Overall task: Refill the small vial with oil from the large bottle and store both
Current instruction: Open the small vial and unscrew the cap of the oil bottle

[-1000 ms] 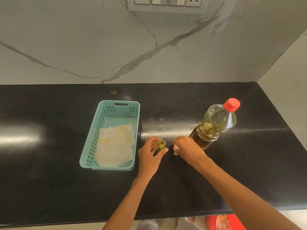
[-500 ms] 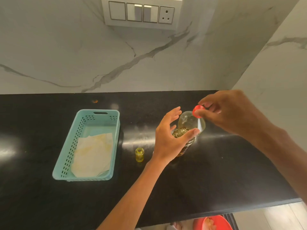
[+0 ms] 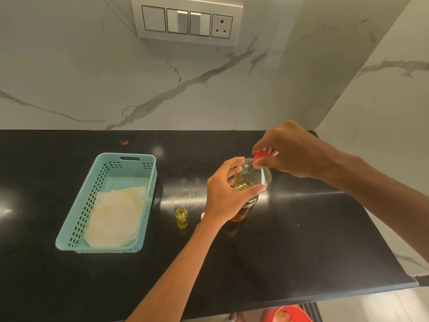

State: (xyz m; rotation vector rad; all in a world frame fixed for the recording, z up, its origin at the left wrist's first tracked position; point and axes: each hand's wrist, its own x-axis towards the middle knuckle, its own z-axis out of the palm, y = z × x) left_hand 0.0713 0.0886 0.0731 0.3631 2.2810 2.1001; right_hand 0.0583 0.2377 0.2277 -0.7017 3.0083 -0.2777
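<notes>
Two hands on my upright large bottle: left hand grips its body, right hand fingers pinch the red cap; the small vial stands open just left of it.

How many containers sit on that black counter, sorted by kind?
Oil bottles: 2, the large clear plastic bottle with its red cap and the small open glass vial of yellow oil.
Baskets: 1, the teal perforated plastic basket holding white paper.
Total: 3.
</notes>
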